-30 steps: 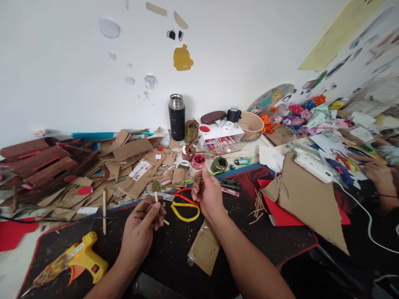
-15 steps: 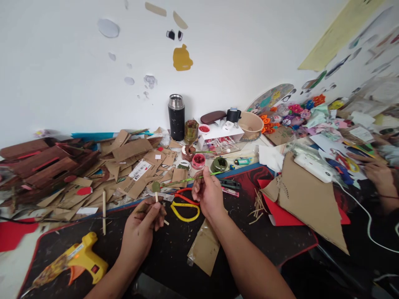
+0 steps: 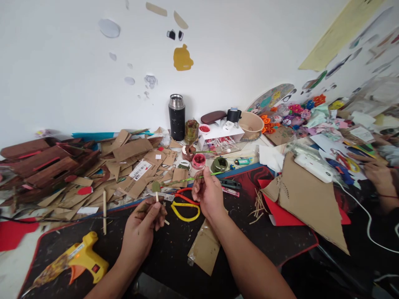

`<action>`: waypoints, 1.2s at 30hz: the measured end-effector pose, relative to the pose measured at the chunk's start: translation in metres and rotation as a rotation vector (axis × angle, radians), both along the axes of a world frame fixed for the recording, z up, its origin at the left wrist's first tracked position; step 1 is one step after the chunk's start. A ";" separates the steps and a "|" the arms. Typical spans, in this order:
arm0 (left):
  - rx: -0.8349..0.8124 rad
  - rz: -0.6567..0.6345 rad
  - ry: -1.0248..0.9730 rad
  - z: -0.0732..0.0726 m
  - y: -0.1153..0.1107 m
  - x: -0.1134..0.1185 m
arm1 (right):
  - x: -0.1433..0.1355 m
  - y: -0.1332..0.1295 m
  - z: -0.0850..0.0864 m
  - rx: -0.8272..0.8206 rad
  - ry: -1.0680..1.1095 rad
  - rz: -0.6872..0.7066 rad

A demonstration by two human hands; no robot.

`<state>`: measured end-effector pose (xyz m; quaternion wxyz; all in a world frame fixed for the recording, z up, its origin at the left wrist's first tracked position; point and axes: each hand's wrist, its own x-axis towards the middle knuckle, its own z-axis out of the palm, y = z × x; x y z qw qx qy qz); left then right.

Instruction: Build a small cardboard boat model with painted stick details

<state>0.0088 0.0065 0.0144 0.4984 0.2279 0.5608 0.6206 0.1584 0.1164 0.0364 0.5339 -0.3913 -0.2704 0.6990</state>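
Observation:
My left hand (image 3: 145,224) pinches a thin pale stick (image 3: 157,197) topped by a small green disc (image 3: 156,187). Between the fingers of my right hand (image 3: 208,191) is a slim green brush (image 3: 183,180), its tip pointing left, close to or touching the disc. Beyond my right hand stand an open jar of green paint (image 3: 220,164), a jar of red paint (image 3: 198,161) and a jar of brown paint (image 3: 188,152). Scissors with red and yellow handles (image 3: 186,211) lie between my hands.
A yellow glue gun (image 3: 89,257) lies at the lower left, below heaped cardboard scraps (image 3: 132,149). A black flask (image 3: 177,120) stands by the wall. Cardboard (image 3: 308,195) and a white power strip (image 3: 313,167) lie right. Another person's hand (image 3: 378,178) shows far right.

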 end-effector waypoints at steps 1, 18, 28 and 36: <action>-0.001 0.001 0.003 0.000 0.000 0.000 | 0.000 -0.001 0.000 0.005 0.002 0.001; 0.003 0.005 -0.014 0.003 0.001 0.001 | -0.001 -0.002 -0.002 0.016 0.002 0.017; -0.006 0.015 -0.034 0.004 0.001 0.001 | -0.001 -0.005 -0.002 0.024 0.002 0.064; -0.004 0.013 -0.045 0.001 0.001 0.001 | 0.000 -0.005 -0.001 0.020 -0.006 0.099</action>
